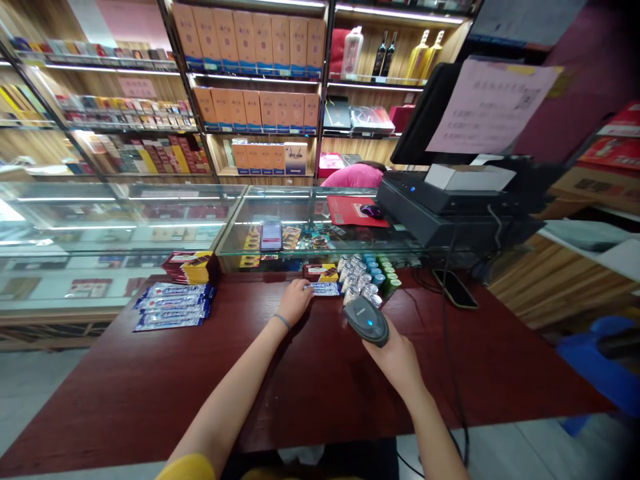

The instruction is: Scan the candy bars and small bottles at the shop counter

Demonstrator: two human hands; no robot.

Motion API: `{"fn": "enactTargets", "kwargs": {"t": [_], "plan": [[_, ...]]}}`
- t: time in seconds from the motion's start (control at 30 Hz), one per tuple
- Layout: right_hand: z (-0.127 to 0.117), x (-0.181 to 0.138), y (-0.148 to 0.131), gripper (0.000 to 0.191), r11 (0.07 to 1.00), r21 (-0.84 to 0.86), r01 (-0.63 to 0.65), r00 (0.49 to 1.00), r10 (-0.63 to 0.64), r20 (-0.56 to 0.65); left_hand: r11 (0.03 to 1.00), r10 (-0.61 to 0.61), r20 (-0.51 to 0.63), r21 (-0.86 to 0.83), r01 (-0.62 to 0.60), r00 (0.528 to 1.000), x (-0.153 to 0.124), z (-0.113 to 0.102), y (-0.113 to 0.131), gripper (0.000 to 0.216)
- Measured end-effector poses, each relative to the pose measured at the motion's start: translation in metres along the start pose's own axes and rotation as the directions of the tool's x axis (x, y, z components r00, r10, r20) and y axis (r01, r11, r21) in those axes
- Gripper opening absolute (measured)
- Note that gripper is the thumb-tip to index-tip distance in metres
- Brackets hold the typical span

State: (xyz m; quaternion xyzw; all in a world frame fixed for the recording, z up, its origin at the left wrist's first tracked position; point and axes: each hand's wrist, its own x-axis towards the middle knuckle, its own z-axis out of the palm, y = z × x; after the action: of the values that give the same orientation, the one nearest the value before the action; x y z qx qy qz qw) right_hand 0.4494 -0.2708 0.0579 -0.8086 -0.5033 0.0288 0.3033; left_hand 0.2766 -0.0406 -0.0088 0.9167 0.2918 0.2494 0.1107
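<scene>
My right hand (395, 357) is closed around a dark handheld barcode scanner (367, 320), its blue light showing, held above the dark red counter (150, 373). My left hand (294, 301) reaches forward and grips a blue-and-white snack bar (324, 289) lying on the counter. Just beyond the bar sits a red and yellow packet (320, 272). To the right of the bar stand several small silver-capped bottles (357, 283).
A stack of blue-and-white bars (173, 305) and red-yellow packs (193, 265) lie at the left. A glass display case (250, 220) holds a phone (271, 235). A cash register (450, 207), a mouse (373, 211), another phone (455, 288) and cables sit at right.
</scene>
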Motion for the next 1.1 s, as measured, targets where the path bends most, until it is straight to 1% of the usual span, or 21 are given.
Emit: {"fn": "enactTargets", "kwargs": {"t": [0.07,0.13,0.2,0.27,0.3,0.33,0.37,0.43,0.47,0.5,0.57,0.67,0.8,0.87,1.03,1.1], "plan": [[0.0,0.001,-0.001,0.037,1.0,-0.003,-0.002,1.0,0.002,-0.006,0.999,0.008,-0.056,-0.048,-0.011,0.998,-0.003,-0.007,0.001,0.025],[0.002,0.002,-0.001,0.039,1.0,-0.001,0.002,1.0,-0.002,-0.003,0.99,-0.022,-0.105,-0.137,0.008,0.994,-0.009,-0.018,0.0,0.027],[0.005,0.002,-0.003,0.042,1.0,0.0,0.011,1.0,-0.011,0.001,0.959,-0.121,-0.112,-0.268,0.087,0.986,-0.019,-0.032,-0.004,0.028],[0.009,0.003,-0.005,0.045,1.0,-0.001,0.022,1.0,-0.022,0.001,0.877,-0.271,-0.057,-0.426,0.222,0.961,-0.033,-0.046,-0.009,0.031],[0.012,0.004,-0.007,0.046,1.0,0.002,0.026,1.0,-0.026,-0.001,0.803,-0.348,-0.004,-0.517,0.296,0.938,-0.04,-0.052,-0.012,0.032],[0.014,0.004,-0.01,0.047,0.999,0.012,0.03,1.0,-0.03,-0.002,0.701,-0.414,0.066,-0.613,0.365,0.908,-0.048,-0.059,-0.016,0.034],[0.017,0.004,-0.014,0.047,0.999,0.031,0.032,0.999,-0.032,0.0,0.574,-0.465,0.143,-0.702,0.421,0.873,-0.056,-0.065,-0.02,0.036],[0.022,0.005,-0.024,0.046,0.995,0.097,0.034,0.999,-0.036,0.014,0.302,-0.511,0.278,-0.828,0.473,0.814,-0.072,-0.076,-0.028,0.041],[0.024,0.005,-0.03,0.045,0.99,0.138,0.037,0.999,-0.041,0.027,0.19,-0.514,0.323,-0.861,0.473,0.794,-0.079,-0.081,-0.032,0.045],[0.026,0.006,-0.036,0.044,0.983,0.176,0.042,0.998,-0.05,0.041,0.109,-0.517,0.348,-0.879,0.464,0.782,-0.085,-0.086,-0.036,0.047],[0.03,0.006,-0.05,0.043,0.972,0.23,0.051,0.994,-0.071,0.08,0.024,-0.533,0.366,-0.895,0.446,0.763,-0.094,-0.092,-0.044,0.05],[0.036,0.004,-0.067,0.043,0.962,0.262,0.071,0.983,-0.112,0.144,-0.027,-0.553,0.375,-0.901,0.434,0.744,-0.1,-0.096,-0.053,0.049],[0.044,0.0,-0.078,0.054,0.951,0.278,0.133,0.969,-0.184,0.166,-0.061,-0.534,0.38,-0.908,0.414,0.755,-0.1,-0.095,-0.054,0.047],[0.049,-0.002,-0.08,0.054,0.947,0.277,0.162,0.962,-0.215,0.17,-0.067,-0.541,0.385,-0.906,0.418,0.748,-0.099,-0.095,-0.052,0.048],[0.059,-0.001,-0.079,0.032,0.94,0.244,0.238,0.94,-0.286,0.185,-0.039,-0.567,0.392,-0.891,0.452,0.725,-0.096,-0.099,-0.048,0.045],[0.061,-0.002,-0.079,0.029,0.938,0.256,0.236,0.939,-0.288,0.189,-0.031,-0.574,0.396,-0.885,0.464,0.717,-0.095,-0.1,-0.048,0.043]]}}
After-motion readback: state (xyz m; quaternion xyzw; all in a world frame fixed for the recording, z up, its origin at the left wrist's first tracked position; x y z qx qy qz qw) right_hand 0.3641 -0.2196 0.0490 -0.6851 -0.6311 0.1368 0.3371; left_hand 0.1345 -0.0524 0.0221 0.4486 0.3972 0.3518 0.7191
